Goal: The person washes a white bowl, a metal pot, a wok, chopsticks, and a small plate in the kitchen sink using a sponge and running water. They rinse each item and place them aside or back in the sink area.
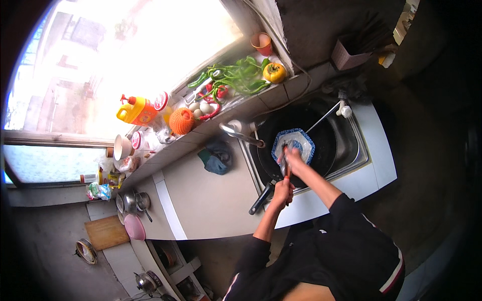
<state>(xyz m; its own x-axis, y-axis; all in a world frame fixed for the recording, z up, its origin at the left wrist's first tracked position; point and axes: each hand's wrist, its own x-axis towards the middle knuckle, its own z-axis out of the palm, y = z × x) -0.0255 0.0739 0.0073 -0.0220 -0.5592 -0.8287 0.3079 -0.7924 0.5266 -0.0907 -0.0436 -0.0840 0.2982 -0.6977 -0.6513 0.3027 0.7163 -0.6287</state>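
My left hand [283, 192] is closed around the orange-red handle of a metal kitchen utensil [283, 168], possibly a knife. Blurred by motion, my right hand [293, 158] is at the utensil's metal part; whether it grips anything is unclear. Beneath it lies an angular white plate [307, 151] with a blue patterned rim and centre. This plate sits within a large black wok [325, 145], set in the steel sink [350, 150]. The wok's black handle [262, 197] sticks out over the sink's near left corner.
A curved metal faucet [243, 135] and a white tap [343, 110] reach over the sink. Dark cloth [218, 156] lies on the counter [205, 188]. Green peppers [241, 77], a yellow-orange fruit [274, 72] and a yellow bottle [137, 111] line the windowsill. Pots [131, 202] stand at far left.
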